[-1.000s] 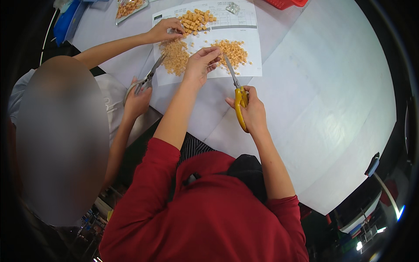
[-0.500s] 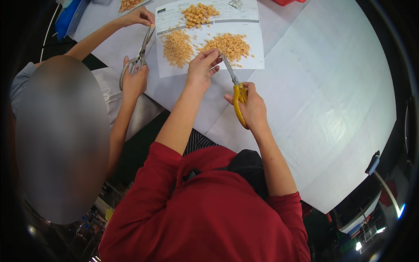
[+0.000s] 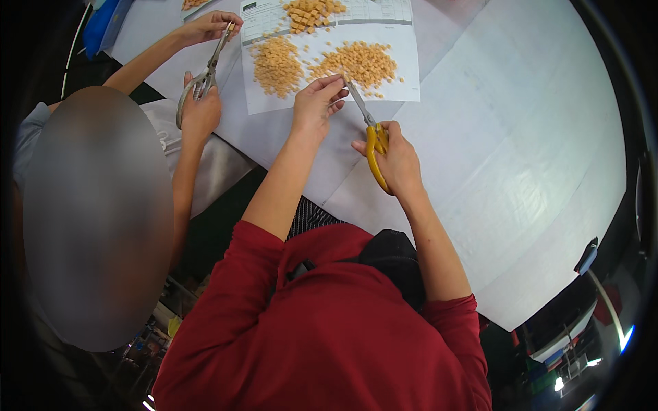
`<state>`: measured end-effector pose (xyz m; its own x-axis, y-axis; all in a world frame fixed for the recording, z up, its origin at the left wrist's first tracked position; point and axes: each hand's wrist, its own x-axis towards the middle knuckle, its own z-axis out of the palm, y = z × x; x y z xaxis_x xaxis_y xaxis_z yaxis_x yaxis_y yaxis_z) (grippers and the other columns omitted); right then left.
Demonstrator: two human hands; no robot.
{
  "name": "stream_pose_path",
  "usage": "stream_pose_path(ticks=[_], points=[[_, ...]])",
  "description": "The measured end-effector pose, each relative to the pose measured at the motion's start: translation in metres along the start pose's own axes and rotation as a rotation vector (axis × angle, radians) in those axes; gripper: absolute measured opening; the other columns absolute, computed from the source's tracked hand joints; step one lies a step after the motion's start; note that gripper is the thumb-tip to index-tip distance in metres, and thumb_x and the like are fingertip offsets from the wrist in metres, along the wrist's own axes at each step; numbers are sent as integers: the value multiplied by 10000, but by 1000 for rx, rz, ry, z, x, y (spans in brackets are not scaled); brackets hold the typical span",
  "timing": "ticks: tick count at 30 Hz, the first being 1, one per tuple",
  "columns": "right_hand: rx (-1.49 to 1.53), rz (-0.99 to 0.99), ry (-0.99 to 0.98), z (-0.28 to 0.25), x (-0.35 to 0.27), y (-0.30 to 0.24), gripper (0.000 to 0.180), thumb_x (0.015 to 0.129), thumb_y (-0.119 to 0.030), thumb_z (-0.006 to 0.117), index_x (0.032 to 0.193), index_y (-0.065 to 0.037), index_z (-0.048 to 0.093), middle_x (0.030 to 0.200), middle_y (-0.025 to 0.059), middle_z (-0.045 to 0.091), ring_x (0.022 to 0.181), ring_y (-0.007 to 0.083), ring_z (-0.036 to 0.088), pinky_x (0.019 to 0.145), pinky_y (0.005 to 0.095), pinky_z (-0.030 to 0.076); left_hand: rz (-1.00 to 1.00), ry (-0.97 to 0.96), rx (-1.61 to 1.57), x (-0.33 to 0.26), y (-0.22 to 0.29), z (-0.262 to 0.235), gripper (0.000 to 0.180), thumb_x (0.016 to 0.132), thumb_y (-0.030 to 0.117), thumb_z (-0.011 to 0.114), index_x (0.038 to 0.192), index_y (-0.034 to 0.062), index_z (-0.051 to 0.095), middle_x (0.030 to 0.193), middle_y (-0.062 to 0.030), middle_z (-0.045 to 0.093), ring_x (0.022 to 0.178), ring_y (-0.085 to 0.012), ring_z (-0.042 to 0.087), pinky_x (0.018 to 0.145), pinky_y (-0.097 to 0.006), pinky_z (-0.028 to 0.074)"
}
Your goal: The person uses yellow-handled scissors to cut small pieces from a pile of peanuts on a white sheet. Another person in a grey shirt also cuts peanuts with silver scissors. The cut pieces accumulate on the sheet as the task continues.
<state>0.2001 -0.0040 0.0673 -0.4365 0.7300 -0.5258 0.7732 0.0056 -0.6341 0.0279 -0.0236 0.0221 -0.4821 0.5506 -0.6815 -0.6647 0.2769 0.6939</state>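
Note:
My right hand grips a pair of scissors with yellow handles, its thumb apart from the grip. The blades point away from me, to the upper left. Their tips meet the fingertips of my left hand, which pinches something too small to make out. Just beyond lies a pile of small orange cubes. Left of it is a pile of finer pieces, and farther back a pile of larger cubes. All three rest on a printed white paper sheet.
At my left, a co-worker holds metal scissors in one hand and pinches a small piece at the tips with the other. A blue bin stands at the far left. The white tabletop stretches to my right.
My hands stay almost in place, still meeting at the blade tips. The co-worker's hands and scissors have shifted up and left. The paper and piles sit slightly higher in view.

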Motion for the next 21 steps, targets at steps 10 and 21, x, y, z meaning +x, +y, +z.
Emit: stream_pose_path(ticks=[10,21], points=[[-1,27,-48,4,8,9,666,769,-537,703,1108,2,505,876,228,663,834,396,650,714,435,502,-4,83,38,2,-12,6,163,852,102,684,995,31,655,877,-24,658,774,-115,630,641,-233,487],[-21,82,-49,15,17,21,665,761,-548,706,1092,1,525,850,239,668,802,396,660,691,431,513,-95,105,108,13,-24,5,191,858,109,684,1037,53,651,884,-20,677,781,-106,635,693,-251,498]])
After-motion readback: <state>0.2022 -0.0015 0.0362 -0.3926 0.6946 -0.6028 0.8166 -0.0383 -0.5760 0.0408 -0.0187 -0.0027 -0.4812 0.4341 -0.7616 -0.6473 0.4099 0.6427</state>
